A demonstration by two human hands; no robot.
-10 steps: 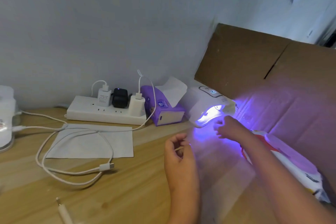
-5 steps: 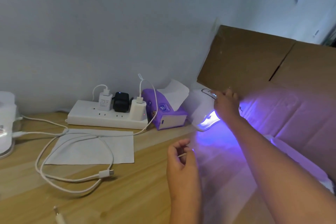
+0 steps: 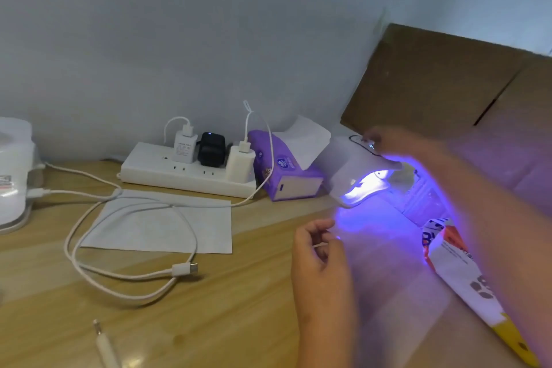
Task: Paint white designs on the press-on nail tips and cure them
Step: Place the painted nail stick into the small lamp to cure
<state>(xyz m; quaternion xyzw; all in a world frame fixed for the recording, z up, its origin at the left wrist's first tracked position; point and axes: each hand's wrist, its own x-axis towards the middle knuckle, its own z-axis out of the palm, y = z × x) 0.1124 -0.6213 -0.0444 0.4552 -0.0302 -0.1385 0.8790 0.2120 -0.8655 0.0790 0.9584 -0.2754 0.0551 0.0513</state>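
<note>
Well left of left-hand fingers [image 3: 313, 225]: power strip [image 3: 188, 173] on table [image 3: 224, 308], white cable [image 3: 131, 248] looped over paper sheet [image 3: 161, 227]. Purple tissue box [image 3: 286, 176] behind them. Left hand [image 3: 319, 254]: fingers curled, pinching thin pale stick [image 3: 321, 245]; its far end too small to make out. Lit nail lamp [image 3: 355, 179] just beyond, glowing violet. Right hand [image 3: 400, 140] atop lamp panel, blurred; finger spread unreadable. Printed packet [image 3: 454, 266] right, below that arm.

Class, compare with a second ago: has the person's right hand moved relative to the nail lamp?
Yes. The right hand rose from in front of the nail lamp's glowing opening to its top, fingers at the control panel.
</note>
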